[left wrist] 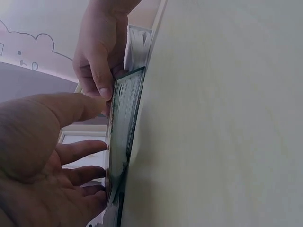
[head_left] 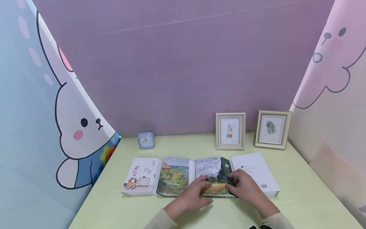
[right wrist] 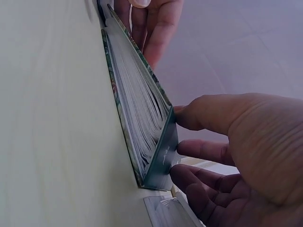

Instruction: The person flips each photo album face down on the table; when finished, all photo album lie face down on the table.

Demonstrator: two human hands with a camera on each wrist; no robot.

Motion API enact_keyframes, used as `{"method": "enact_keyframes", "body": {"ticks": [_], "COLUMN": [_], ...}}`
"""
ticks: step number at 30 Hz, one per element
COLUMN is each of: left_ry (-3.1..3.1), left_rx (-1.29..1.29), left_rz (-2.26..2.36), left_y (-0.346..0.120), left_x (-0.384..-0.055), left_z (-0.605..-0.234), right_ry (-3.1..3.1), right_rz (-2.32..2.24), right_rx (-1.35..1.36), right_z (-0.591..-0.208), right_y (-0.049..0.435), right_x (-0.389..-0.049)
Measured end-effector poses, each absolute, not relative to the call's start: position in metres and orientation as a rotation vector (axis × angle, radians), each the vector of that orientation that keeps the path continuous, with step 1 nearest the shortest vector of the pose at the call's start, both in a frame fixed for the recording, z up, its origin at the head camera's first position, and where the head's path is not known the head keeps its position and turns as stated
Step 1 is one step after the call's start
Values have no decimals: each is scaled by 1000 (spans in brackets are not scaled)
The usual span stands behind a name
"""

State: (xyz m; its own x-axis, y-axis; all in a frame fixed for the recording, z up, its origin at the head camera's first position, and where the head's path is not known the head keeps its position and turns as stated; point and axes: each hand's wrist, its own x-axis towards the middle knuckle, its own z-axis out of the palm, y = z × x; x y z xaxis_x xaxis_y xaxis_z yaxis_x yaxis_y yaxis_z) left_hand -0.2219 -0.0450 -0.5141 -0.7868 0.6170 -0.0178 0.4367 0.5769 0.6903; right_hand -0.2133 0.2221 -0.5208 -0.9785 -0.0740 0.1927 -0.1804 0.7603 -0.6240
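A photo album (head_left: 208, 166) with a painted landscape cover and a dark green spine lies on the table between my hands. The fingers of my left hand (head_left: 194, 195) rest on its cover from the left, the thumb spread toward me. From the right, my right hand (head_left: 246, 187) touches the album's spine (right wrist: 163, 153) with its fingertips, the thumb at the spine's upper edge. White page edges (left wrist: 125, 113) show along the near side. To the left lies another photo album (head_left: 172, 173) with a seaside painting, a white strip showing between the two.
A white album (head_left: 143, 175) with a furniture drawing lies at the left end of the row, a white one (head_left: 255, 170) with a barcode at the right end. Behind stand a blue clock (head_left: 146, 140), a plant-pot picture frame (head_left: 230, 131) and a leaf picture frame (head_left: 272, 129).
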Motion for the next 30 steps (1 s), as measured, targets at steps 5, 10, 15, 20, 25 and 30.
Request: {"method": "enact_keyframes", "body": {"ticks": [5,10,15,20,25,30], "left_ry": [2490,2453,2505,2531,2565,2659], "left_rx": [861,862,887,900,867,804], "left_rz": [1110,1212,1256,1360,1438,1432], "left_y": [-50,-58,-68,-84,-105,-126], "left_x": [-224,-227,-229,-231,-234,-237], "left_z": [-513,-511,-506,-503,-499,-494], "right_ry": [-2776,-2721,-2677,-2696,-2746,-2782], "right_rz": [1069,1198,1287,1258,1219,1181], "right_rx": [209,199,229,289,350,412], "right_z": [-520,-516,-510,-497,-480,-469], "right_y": [221,217,212,204,194,180], "right_x": [-215,-216,-216,-219,-224,-230]}}
